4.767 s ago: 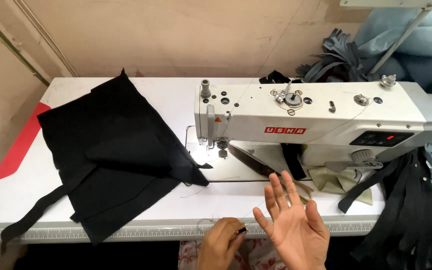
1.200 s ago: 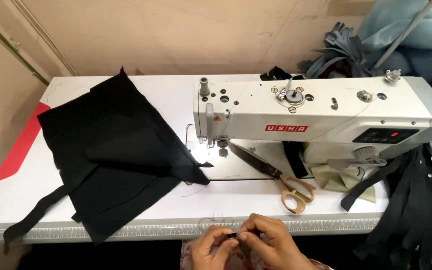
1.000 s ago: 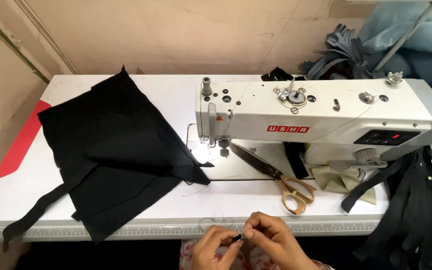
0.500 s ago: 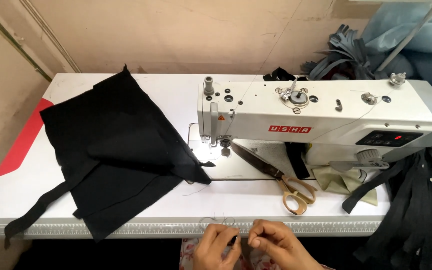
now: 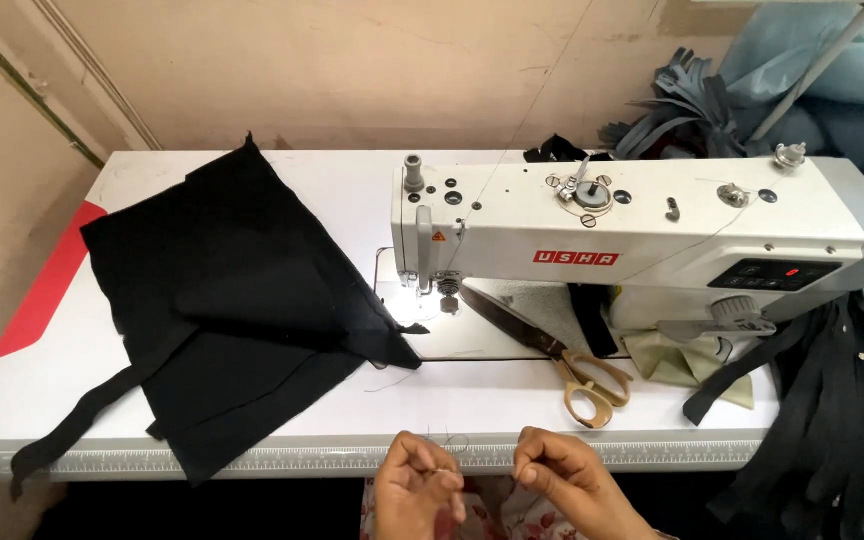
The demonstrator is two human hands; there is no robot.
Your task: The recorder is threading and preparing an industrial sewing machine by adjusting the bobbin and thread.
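Pinching a fine thread (image 5: 449,441) at the table's front edge (image 5: 282,462), your left hand (image 5: 418,488) and right hand (image 5: 560,484) have drawn slightly apart since a moment ago, stretching it between closed fingertips.

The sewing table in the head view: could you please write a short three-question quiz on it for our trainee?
1. True or false: the scissors lie on the black fabric.
2. Which hand is nearer the scissors: A) left hand, B) right hand?
3. Fill in: the black fabric lies to the ______ of the sewing machine, as the camera sees it.

Key
1. False: the scissors lie on the table under the machine's arm, apart from the fabric.
2. B. Both hands are at the table's near edge, fingers pinched; a fine thread seems to run between them, though it is too thin to be sure.
3. Left.
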